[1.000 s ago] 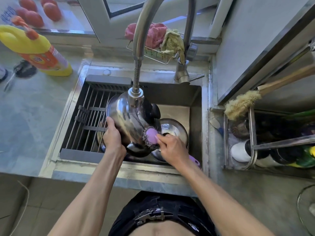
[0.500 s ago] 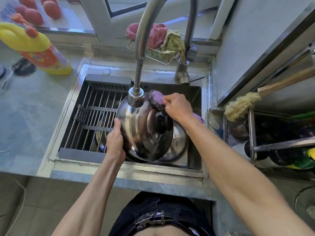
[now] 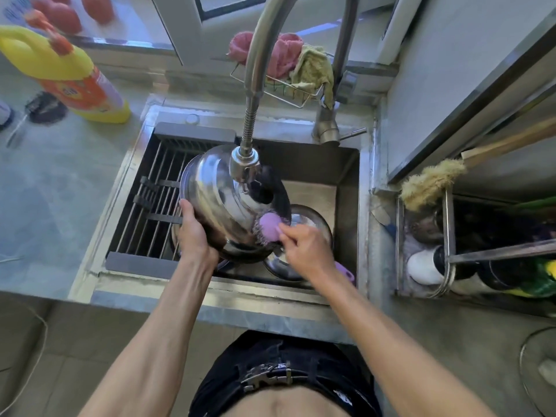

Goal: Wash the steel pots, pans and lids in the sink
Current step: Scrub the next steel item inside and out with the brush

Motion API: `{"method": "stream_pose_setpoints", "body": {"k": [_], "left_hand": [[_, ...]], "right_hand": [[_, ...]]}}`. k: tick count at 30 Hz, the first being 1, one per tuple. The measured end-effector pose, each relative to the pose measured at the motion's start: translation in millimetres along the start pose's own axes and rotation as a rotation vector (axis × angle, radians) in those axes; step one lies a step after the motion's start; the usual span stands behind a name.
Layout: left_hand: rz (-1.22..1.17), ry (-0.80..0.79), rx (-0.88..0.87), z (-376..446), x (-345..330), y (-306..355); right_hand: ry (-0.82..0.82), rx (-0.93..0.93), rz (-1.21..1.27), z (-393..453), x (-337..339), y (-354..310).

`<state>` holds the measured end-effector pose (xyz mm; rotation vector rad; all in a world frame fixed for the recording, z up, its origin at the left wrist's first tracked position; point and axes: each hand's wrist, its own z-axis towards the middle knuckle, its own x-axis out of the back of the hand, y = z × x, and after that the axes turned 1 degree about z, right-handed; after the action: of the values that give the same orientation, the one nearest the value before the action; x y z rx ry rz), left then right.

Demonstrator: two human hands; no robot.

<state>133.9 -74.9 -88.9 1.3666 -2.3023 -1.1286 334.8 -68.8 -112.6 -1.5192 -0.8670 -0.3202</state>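
**Scrubbing the domed lid under the tap**

We hold the steel lid (image 3: 222, 203) tilted on edge above the sink (image 3: 349, 188), just under the faucet head (image 3: 245, 165). Our left hand (image 3: 194, 236) grips the lid's lower left rim, fingers curled behind it, thumb on the shiny outer face. We judge this tilt deliberate: it turns the domed side up toward us and the spout, so rinse water would run off toward the basin, though we cannot tell whether water is flowing.

Our right hand (image 3: 304, 245) pinches the purple scrubber (image 3: 269, 227), pressing its wire-bristled head against the lid's lower right part; the purple handle end (image 3: 344, 270) pokes out behind the wrist. Holding the lid with one hand lets the other bear down without the lid sliding.

The lid is round, so it has no real long axis; its dome faces up and toward us, with the black knob (image 3: 263, 191) pointing up and right, partly hidden behind the faucet head. Its lower rim sits near the front of the basin.

Below it lies another steel piece (image 3: 310, 218), probably a second lid or pan, not yet in hand. A slatted drain rack (image 3: 150, 200) covers the sink's left part, and a yellow detergent bottle (image 3: 69, 76) stands on the counter, well apart.
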Motion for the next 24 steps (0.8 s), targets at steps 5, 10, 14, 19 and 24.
{"method": "stream_pose_setpoints", "body": {"k": [5,10,14,19,24], "left_hand": [[0.234,0.038,-0.129,-15.3,-10.5,-13.3],[0.23,-0.049,-0.131,-19.4,-8.5,-19.8],[0.196,-0.004,-0.143,-27.1,-20.9,-14.4],[0.161,0.016,-0.081,-19.5,-17.6,-12.9],[0.192,0.006,-0.121,-27.7,-21.2,-16.0]], "right_hand": [[0.111,0.189,-0.201,9.0,12.3,-46.1],[0.107,0.09,-0.36,53.3,44.8,-51.4],[0.216,0.072,-0.153,51.7,49.9,-53.3],[0.441,0.02,0.04,25.5,60.9,-36.4],[0.339,-0.033,-0.078,16.6,50.9,-26.8]]}}
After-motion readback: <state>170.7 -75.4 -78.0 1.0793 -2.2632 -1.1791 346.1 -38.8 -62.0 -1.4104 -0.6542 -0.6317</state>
